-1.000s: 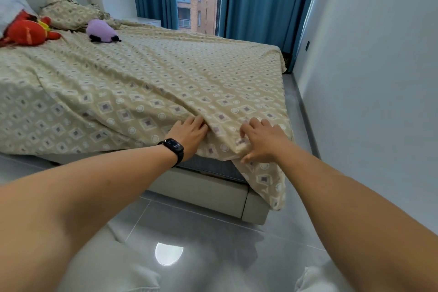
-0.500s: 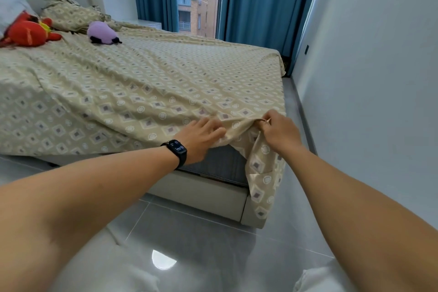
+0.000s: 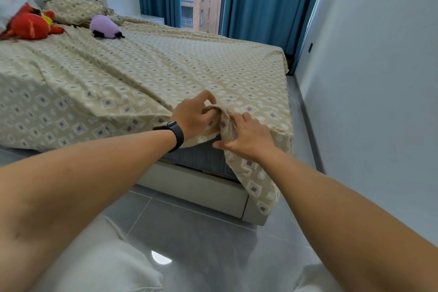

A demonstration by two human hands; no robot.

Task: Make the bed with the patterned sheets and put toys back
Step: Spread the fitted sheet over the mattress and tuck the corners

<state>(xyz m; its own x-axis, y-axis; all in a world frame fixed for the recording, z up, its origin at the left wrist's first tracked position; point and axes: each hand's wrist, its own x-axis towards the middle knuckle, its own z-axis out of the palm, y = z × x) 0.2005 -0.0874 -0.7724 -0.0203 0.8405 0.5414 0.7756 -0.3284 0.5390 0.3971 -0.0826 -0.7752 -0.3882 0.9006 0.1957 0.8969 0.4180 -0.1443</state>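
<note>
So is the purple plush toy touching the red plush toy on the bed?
Apart. The head view shows bare patterned sheet between purple plush toy and red plush toy.

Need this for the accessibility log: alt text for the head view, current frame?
Both hands, left hand and right hand, grip a bunched fold of the patterned sheet at the bed's foot corner. A red plush toy and a purple plush toy lie near the pillow.

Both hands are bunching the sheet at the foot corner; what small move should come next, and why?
Probably draw the bunched patterned sheet down over the corner. The left hand and right hand both hold the gathered fold, the grey mattress side shows bare beneath, and a flap hangs loose.
</note>
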